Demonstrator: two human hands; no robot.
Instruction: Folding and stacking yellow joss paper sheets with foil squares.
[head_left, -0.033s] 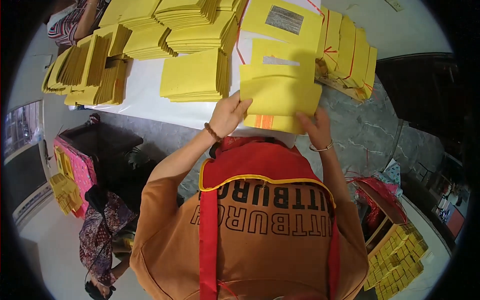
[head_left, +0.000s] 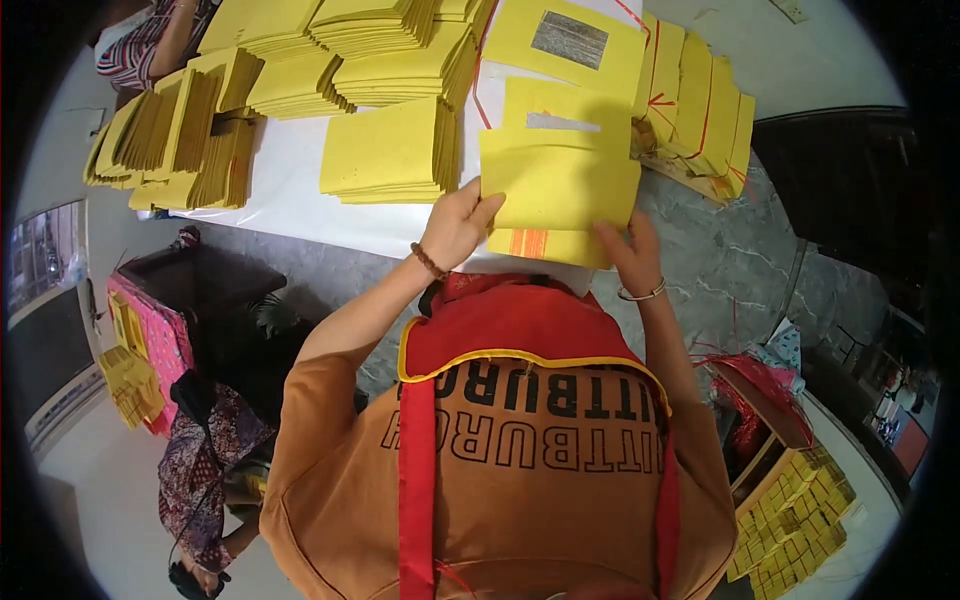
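**Left grip [head_left: 462, 225] pinches yellow paper sheet [head_left: 560, 190] at near edge of desk [head_left: 290, 160]**

Its thumb lies over the sheet's left side. The right grip [head_left: 632, 255] sets its thumb by the lower right corner; whether it grasps cannot be told. Below the sheet shows a yellow paper with orange bars [head_left: 528, 244]. Folded yellow papers [head_left: 385, 150] are stacked to the left, a silver-panelled yellow paper [head_left: 567, 40] lies beyond, red-tied yellow bundles [head_left: 693, 105] rightward.

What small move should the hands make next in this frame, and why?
I'd probably square the yellow sheet next: the left hand and right hand are at its opposite sides, and an orange-striped yellow strip shows past its near edge.
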